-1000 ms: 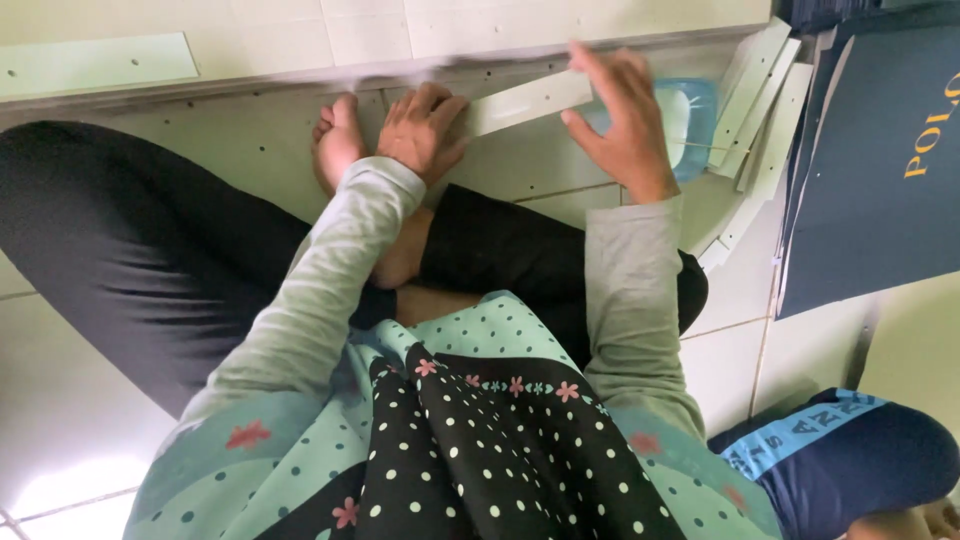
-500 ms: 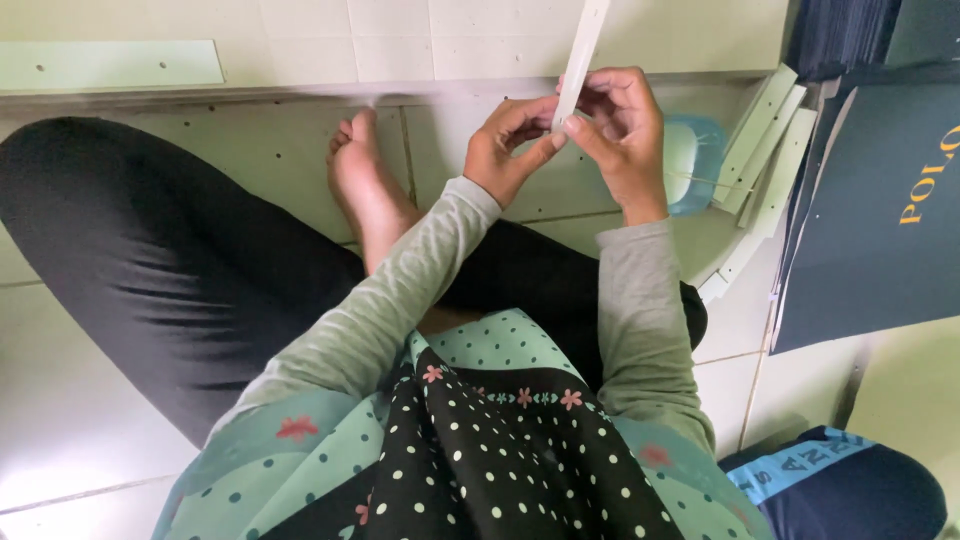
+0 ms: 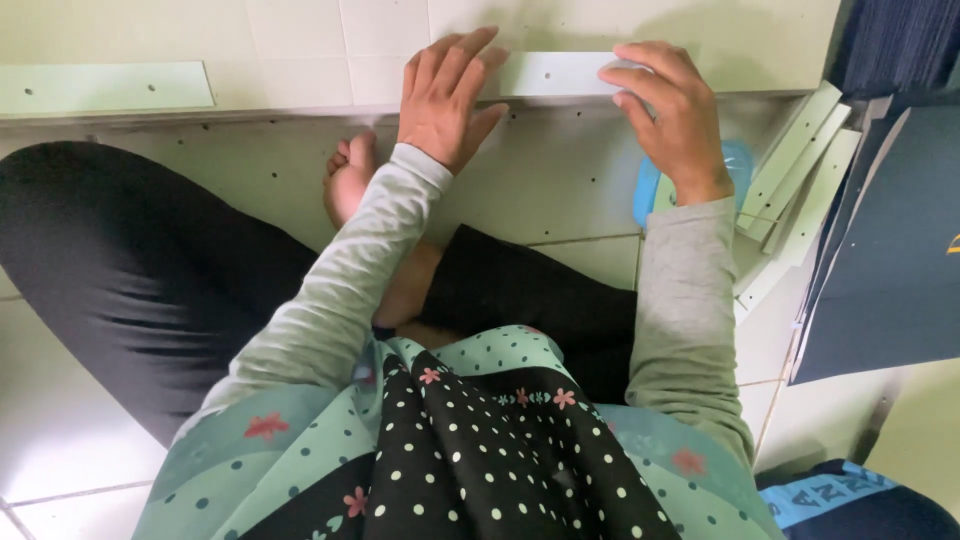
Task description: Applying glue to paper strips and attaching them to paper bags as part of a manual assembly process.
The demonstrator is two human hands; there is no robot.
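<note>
I sit cross-legged on a tiled floor. A pale green strip with small holes [image 3: 555, 74] lies flat along the far edge of a large pale board [image 3: 540, 190] in front of me. My left hand [image 3: 445, 95] rests palm down on the strip's left part, fingers spread. My right hand [image 3: 672, 115] presses its fingertips on the strip's right end. A second pale green strip [image 3: 105, 87] lies along the same edge at the far left, untouched.
A stack of several more pale strips [image 3: 800, 170] leans at the right beside a light blue object [image 3: 645, 190]. Dark blue folders [image 3: 890, 250] lie at the far right. My bare foot [image 3: 350, 180] and black-trousered legs cover the near floor.
The strip was lifted upright between both hands half a second ago. It now lies flat along the board's far edge, with both hands pressing down on it.
</note>
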